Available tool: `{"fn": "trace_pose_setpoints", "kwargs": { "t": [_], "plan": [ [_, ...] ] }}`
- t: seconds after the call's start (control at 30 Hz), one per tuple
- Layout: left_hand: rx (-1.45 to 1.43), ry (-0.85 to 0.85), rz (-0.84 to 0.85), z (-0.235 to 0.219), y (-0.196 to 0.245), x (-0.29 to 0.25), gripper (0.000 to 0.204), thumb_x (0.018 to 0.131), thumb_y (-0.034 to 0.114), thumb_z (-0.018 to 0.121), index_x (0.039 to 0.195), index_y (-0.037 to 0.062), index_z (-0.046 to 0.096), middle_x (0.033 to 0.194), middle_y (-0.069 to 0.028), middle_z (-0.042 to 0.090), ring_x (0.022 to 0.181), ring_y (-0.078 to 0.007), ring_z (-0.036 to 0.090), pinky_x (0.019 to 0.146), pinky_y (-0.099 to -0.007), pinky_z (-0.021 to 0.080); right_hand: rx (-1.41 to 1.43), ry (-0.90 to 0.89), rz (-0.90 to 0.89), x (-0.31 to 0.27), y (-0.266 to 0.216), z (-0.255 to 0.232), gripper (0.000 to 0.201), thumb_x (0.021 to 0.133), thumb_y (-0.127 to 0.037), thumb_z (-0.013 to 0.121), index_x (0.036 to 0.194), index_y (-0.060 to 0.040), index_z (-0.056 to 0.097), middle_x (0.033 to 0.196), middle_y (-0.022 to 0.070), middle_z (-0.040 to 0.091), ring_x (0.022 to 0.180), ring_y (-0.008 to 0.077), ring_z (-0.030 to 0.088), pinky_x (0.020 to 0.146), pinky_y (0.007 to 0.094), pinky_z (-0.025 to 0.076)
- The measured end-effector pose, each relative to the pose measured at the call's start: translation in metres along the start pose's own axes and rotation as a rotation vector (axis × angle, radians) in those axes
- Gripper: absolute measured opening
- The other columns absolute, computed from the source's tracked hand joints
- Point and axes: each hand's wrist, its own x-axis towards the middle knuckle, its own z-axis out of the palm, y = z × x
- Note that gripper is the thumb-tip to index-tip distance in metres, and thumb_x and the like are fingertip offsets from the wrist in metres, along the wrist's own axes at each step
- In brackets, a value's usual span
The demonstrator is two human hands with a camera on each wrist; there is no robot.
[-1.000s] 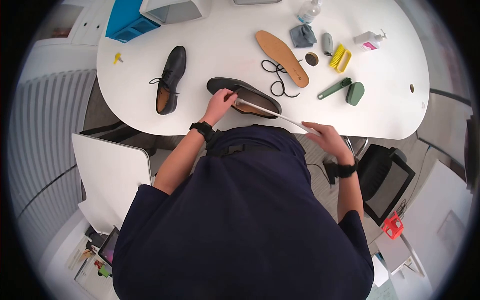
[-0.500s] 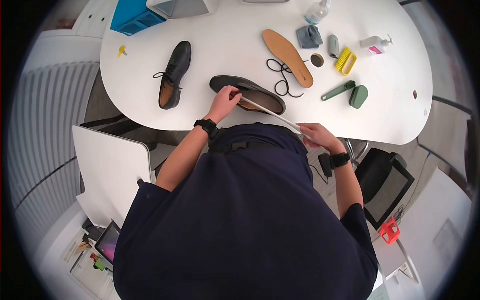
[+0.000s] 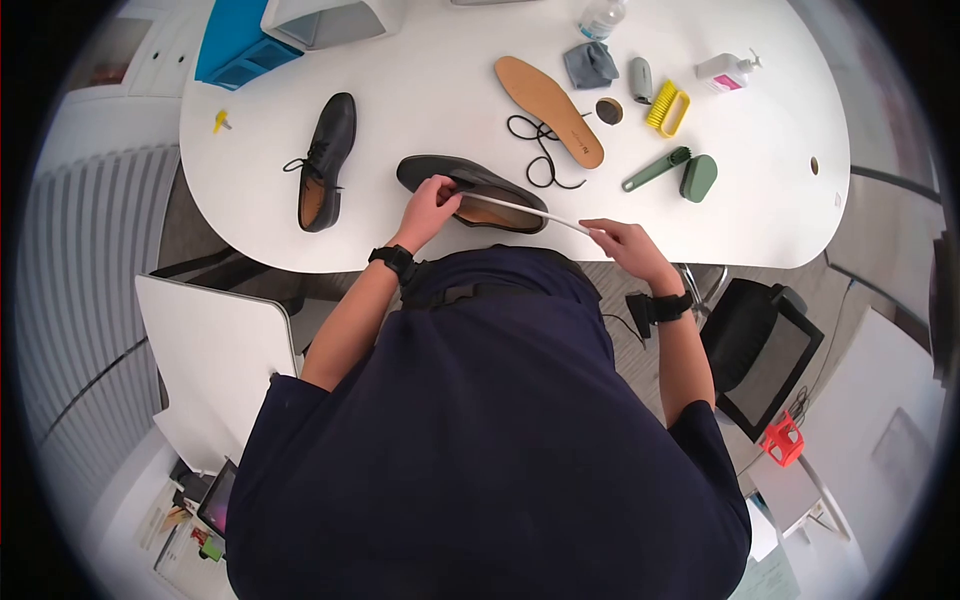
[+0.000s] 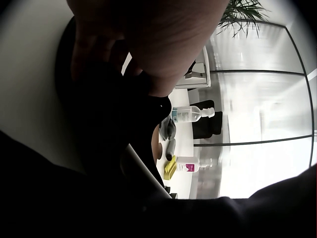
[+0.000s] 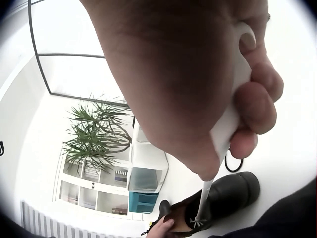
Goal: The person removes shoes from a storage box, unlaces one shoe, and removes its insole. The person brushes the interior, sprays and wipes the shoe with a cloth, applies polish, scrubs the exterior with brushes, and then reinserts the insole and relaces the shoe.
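Note:
A black leather shoe (image 3: 430, 172) without its lace lies at the table's near edge. My left hand (image 3: 428, 212) grips it around the throat, fingers at the front of its opening. My right hand (image 3: 635, 250) holds the handle of a long thin white stick tool (image 3: 525, 210), fingers curled around it in the right wrist view. The stick slopes across the opening to the left fingers. In the right wrist view its small splayed white tip (image 5: 198, 223) is in the shoe's opening. The left wrist view is mostly dark, with the left hand (image 4: 168, 54) over the shoe.
A laced black shoe (image 3: 330, 145) lies left. Behind the work are a tan insole (image 3: 545, 105) and a loose black lace (image 3: 547, 178). To the right lie a green brush (image 3: 655, 170), a green oval block (image 3: 698, 178), a yellow brush (image 3: 666, 108) and a pump bottle (image 3: 727, 72).
My right hand moved toward the shoe, then drew back and up, so the stick lies flatter. Its tip, seen beside my left fingers earlier, is now hidden in the head view. The left grip stays.

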Motion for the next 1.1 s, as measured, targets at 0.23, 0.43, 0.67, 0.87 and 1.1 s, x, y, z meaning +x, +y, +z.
{"fn": "trace_pose_setpoints", "kwargs": {
  "t": [0.23,0.43,0.67,0.87,1.1],
  "plan": [
    [0.060,-0.024,0.018,-0.007,0.012,0.002,0.025,0.089,0.017,0.066,0.104,-0.0010,0.059,0.092,-0.0083,0.057,0.082,-0.0168,0.060,0.074,-0.0287,0.050,-0.133,0.171,-0.298,0.021,-0.002,0.040,0.029,0.090,-0.027,0.062,0.116,-0.0137,0.066,0.095,0.0115,0.069,0.087,0.0325,0.066,0.076,0.0374,0.053],
    [0.006,0.017,0.021,-0.001,0.006,0.000,0.031,0.086,0.024,0.070,0.103,0.0004,0.059,0.090,-0.0085,0.056,0.077,-0.0180,0.059,0.071,-0.0306,0.050,-0.299,0.160,-0.163,0.015,-0.010,0.062,0.034,0.087,-0.021,0.065,0.121,-0.0178,0.062,0.094,0.0083,0.067,0.082,0.0313,0.065,0.072,0.0381,0.053],
    [-0.008,0.007,-0.048,0.001,-0.006,-0.001,0.032,0.086,0.024,0.068,0.106,0.0005,0.058,0.094,-0.0100,0.057,0.078,-0.0190,0.059,0.073,-0.0315,0.050,-0.011,0.205,-0.455,-0.007,0.035,0.040,0.033,0.091,-0.016,0.060,0.124,-0.0116,0.063,0.075,0.0062,0.062,0.064,0.0218,0.061,0.061,0.0336,0.050],
    [-0.031,-0.001,-0.016,0.000,-0.004,-0.001,0.031,0.086,0.021,0.067,0.106,-0.0004,0.058,0.095,-0.0099,0.057,0.078,-0.0190,0.060,0.072,-0.0312,0.050,0.446,-0.228,0.284,-0.019,0.018,0.008,0.033,0.100,-0.021,0.047,0.125,-0.0035,0.060,0.064,-0.0060,0.039,0.055,0.0041,0.037,0.048,0.0195,0.033],
    [-0.020,-0.057,-0.005,-0.007,0.004,-0.008,0.025,0.088,0.009,0.064,0.108,-0.0026,0.055,0.098,-0.0087,0.054,0.081,-0.0170,0.064,0.073,-0.0287,0.052,0.732,-0.411,0.332,0.025,0.002,0.053,0.031,0.102,-0.029,0.043,0.112,-0.0036,0.059,0.064,-0.0068,0.035,0.051,0.0046,0.032,0.044,0.0204,0.028]
  ]
}}
